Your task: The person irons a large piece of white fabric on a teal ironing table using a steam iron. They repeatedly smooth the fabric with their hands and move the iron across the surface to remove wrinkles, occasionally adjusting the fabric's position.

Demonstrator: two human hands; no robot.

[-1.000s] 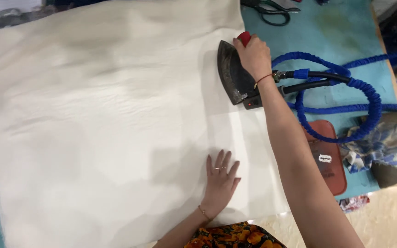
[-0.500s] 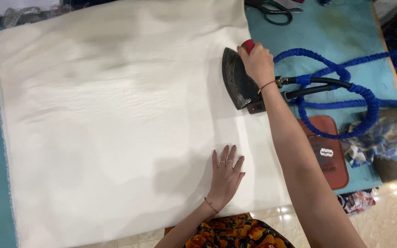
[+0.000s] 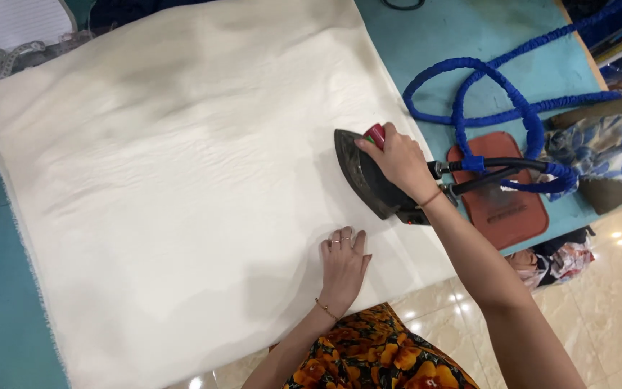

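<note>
A large sheet of white fabric (image 3: 181, 180) lies spread over a teal table (image 3: 426, 43). My right hand (image 3: 396, 160) grips the red handle of a dark steam iron (image 3: 365, 176), which rests on the fabric near its right edge, tip pointing up-left. My left hand (image 3: 343, 263) lies flat on the fabric near the front edge, fingers together, below the iron. It holds nothing.
A blue-sleeved hose (image 3: 498, 94) loops from the iron's back across the table. A reddish-brown iron rest mat (image 3: 502, 198) lies right of the iron. A blue floral cloth (image 3: 606, 148) sits at the right edge. Tiled floor (image 3: 613, 302) shows below.
My right hand has drawn the iron down the fabric's right side toward me. My left hand stays pressed flat near the front edge.
</note>
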